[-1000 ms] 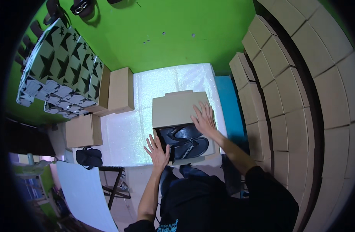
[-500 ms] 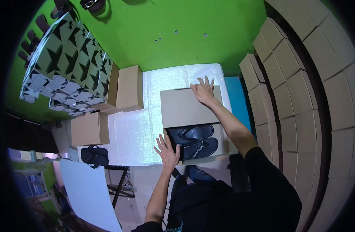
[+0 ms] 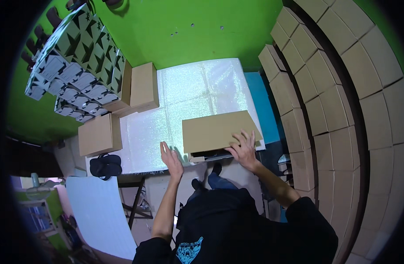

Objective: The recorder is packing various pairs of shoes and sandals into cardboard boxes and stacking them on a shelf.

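Note:
A brown cardboard shoe box point(image 3: 194, 158) stands at the near right edge of the table, its lid point(image 3: 215, 131) lowered over most of it. Through a narrow gap along the near side, a dark bit of the black flip-flops point(image 3: 211, 154) shows; the rest of them is hidden. My right hand point(image 3: 244, 152) rests on the near right part of the lid, fingers spread over its top and thumb by the near edge. To the left of the box, my left hand point(image 3: 171, 160) is held apart from it with fingers stretched out and nothing in them.
Closed brown boxes point(image 3: 143, 86) and star-patterned boxes point(image 3: 85, 57) are stacked at the left. Another pair of black flip-flops point(image 3: 105, 166) lies at the table's point(image 3: 142, 147) near left corner. Tall rows of brown boxes point(image 3: 327, 108) line the right side. A white board point(image 3: 96, 211) stands lower left.
The lid has come down toward me, covering the flip-flops. My right hand has moved from its far edge to the near edge, and my left hand has left the box's left side.

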Demonstrator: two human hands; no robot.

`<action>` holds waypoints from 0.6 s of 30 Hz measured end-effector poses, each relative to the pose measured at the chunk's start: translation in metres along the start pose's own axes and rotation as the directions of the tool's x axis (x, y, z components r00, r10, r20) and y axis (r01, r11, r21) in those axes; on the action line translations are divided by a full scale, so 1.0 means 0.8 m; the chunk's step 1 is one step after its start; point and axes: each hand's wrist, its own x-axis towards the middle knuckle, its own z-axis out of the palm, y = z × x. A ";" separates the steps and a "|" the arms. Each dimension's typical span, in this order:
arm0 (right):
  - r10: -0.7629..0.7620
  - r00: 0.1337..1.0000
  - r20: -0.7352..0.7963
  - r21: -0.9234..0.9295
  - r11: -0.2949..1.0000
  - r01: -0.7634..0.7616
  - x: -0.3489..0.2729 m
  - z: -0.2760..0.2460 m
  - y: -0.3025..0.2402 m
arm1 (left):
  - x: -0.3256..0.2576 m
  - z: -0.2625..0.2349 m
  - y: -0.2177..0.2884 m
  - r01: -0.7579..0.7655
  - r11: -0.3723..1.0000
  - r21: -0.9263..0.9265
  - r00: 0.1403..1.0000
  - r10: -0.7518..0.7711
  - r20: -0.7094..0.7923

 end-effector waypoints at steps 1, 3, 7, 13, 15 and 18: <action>0.007 1.000 0.001 0.000 1.000 -0.007 -0.013 0.010 0.000 | -0.003 -0.012 -0.002 0.006 1.000 0.028 1.000 -0.007 0.024; -0.030 0.999 0.033 0.020 0.999 0.029 -0.032 0.027 0.003 | -0.004 -0.025 0.002 -0.029 0.997 0.065 0.998 0.026 0.056; -0.073 0.996 0.043 0.013 0.997 0.073 -0.058 0.055 0.009 | -0.003 -0.027 0.040 -0.169 0.957 0.234 0.957 0.102 0.273; -0.026 0.978 0.209 0.052 0.999 0.016 -0.071 0.052 0.015 | -0.023 0.019 0.083 -0.363 0.886 0.289 0.821 0.157 0.549; 0.126 0.951 0.282 0.069 0.986 -0.151 -0.053 0.021 0.006 | -0.031 0.028 0.074 -0.375 0.884 0.281 0.800 0.155 0.579; 0.286 0.901 0.327 -0.066 0.958 -0.280 -0.051 0.004 0.039 | -0.035 0.036 0.065 -0.403 0.887 0.226 0.813 0.233 0.534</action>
